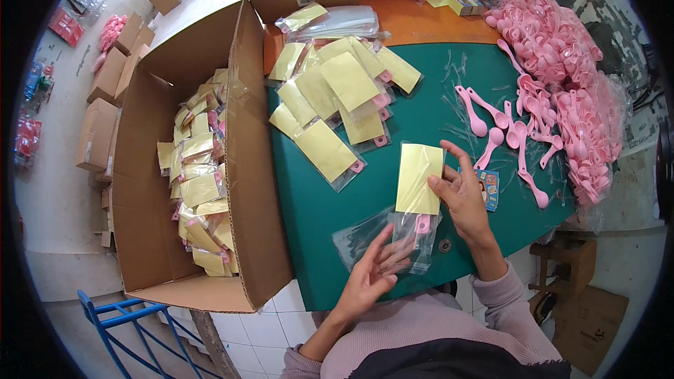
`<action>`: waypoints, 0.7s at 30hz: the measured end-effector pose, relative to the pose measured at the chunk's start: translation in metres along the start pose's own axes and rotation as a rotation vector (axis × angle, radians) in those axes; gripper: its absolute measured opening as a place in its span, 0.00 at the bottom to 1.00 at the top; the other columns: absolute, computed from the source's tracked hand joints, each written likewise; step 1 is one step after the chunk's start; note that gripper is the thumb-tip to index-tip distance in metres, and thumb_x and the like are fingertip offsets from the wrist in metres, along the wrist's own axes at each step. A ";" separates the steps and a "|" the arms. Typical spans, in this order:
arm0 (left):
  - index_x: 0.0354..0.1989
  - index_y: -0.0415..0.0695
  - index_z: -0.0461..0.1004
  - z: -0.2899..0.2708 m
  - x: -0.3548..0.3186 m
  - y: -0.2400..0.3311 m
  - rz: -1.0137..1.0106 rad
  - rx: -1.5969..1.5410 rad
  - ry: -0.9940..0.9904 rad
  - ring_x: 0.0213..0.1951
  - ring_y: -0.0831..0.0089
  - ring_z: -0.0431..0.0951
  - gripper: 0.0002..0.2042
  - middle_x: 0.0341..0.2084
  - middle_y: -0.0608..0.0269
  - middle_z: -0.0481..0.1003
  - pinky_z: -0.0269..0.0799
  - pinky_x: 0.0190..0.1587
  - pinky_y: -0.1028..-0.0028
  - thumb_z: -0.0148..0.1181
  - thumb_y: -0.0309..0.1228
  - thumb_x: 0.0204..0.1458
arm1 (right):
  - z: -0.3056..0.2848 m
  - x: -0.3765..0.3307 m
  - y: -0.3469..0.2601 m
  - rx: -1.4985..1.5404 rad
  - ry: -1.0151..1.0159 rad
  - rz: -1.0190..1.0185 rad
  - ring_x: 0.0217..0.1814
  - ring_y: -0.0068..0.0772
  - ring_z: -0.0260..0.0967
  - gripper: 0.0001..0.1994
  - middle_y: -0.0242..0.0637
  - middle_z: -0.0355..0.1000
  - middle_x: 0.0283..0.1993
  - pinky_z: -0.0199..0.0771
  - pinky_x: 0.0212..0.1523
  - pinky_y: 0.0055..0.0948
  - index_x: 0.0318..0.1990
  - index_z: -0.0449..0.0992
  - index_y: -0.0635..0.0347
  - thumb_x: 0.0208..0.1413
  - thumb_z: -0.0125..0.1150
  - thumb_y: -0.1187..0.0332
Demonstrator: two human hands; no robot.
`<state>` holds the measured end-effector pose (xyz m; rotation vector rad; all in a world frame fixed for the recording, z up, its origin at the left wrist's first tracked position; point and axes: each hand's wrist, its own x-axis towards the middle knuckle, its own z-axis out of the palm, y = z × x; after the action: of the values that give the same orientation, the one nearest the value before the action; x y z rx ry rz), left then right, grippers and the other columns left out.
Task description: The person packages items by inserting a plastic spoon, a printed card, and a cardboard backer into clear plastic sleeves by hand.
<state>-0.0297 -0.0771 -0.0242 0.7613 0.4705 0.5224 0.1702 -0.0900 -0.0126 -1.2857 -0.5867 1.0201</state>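
Observation:
A clear plastic bag (404,256) holds a yellow card (419,179). The holed end of a pink spoon handle (423,223) shows below the card. My right hand (463,203) pinches the bag's right edge between thumb and fingers. My left hand (365,277) has its fingers stretched out at the bag's lower end, some seen through the plastic. Other clear bags (351,238) lie flat under and left of it. Beside my right wrist, partly hidden by it, lies a stack of blue printed cards (490,189).
Filled bags with yellow cards (326,151) are heaped at the table's far left. A tall cardboard box (256,168) on the left holds many more. Loose pink spoons (495,140) lie at right before a big pile of spoons (547,49). A blue metal frame (133,319) stands lower left.

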 end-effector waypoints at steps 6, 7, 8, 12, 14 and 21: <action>0.57 0.34 0.57 -0.015 0.010 0.006 -0.369 0.132 -0.025 0.51 0.63 0.69 0.20 0.50 0.49 0.67 0.69 0.50 0.70 0.39 0.33 0.61 | -0.001 0.015 0.004 -0.608 0.077 -0.119 0.45 0.35 0.67 0.27 0.47 0.66 0.50 0.68 0.45 0.27 0.57 0.56 0.63 0.50 0.58 0.73; 0.56 0.33 0.58 -0.017 0.011 0.004 -0.380 0.175 -0.009 0.51 0.63 0.70 0.20 0.49 0.49 0.68 0.71 0.48 0.71 0.39 0.35 0.61 | 0.000 0.013 0.004 -0.607 0.074 -0.119 0.45 0.35 0.67 0.27 0.47 0.66 0.50 0.68 0.45 0.27 0.57 0.56 0.63 0.50 0.58 0.73; 0.56 0.33 0.58 -0.017 0.010 0.003 -0.380 0.175 -0.006 0.51 0.63 0.70 0.20 0.49 0.49 0.68 0.71 0.48 0.71 0.39 0.35 0.61 | 0.000 0.006 0.003 -0.902 0.070 -0.316 0.47 0.39 0.65 0.25 0.46 0.65 0.50 0.66 0.47 0.30 0.54 0.60 0.63 0.48 0.59 0.72; 0.57 0.33 0.57 -0.014 0.003 -0.001 -0.367 0.107 0.054 0.53 0.62 0.68 0.24 0.49 0.48 0.67 0.73 0.47 0.67 0.35 0.41 0.61 | 0.019 -0.032 -0.002 -0.985 -0.215 -0.376 0.48 0.43 0.60 0.15 0.42 0.65 0.42 0.61 0.48 0.38 0.42 0.70 0.61 0.44 0.61 0.70; 0.57 0.33 0.57 -0.016 0.002 -0.002 -0.362 0.076 0.075 0.53 0.61 0.67 0.27 0.50 0.48 0.66 0.73 0.47 0.65 0.32 0.45 0.61 | 0.026 -0.041 0.000 -0.954 -0.392 -0.336 0.46 0.42 0.60 0.13 0.41 0.64 0.39 0.61 0.46 0.38 0.40 0.70 0.61 0.45 0.60 0.70; 0.56 0.31 0.57 -0.022 0.002 -0.012 -0.293 0.129 0.061 0.51 0.60 0.68 0.38 0.49 0.46 0.66 0.71 0.49 0.63 0.20 0.57 0.56 | 0.035 -0.037 0.001 -0.986 -0.454 -0.209 0.39 0.36 0.61 0.09 0.36 0.64 0.33 0.58 0.40 0.32 0.30 0.70 0.58 0.44 0.62 0.66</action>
<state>-0.0373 -0.0722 -0.0478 0.7846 0.6656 0.2439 0.1236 -0.1049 0.0008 -1.7753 -1.6791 0.8573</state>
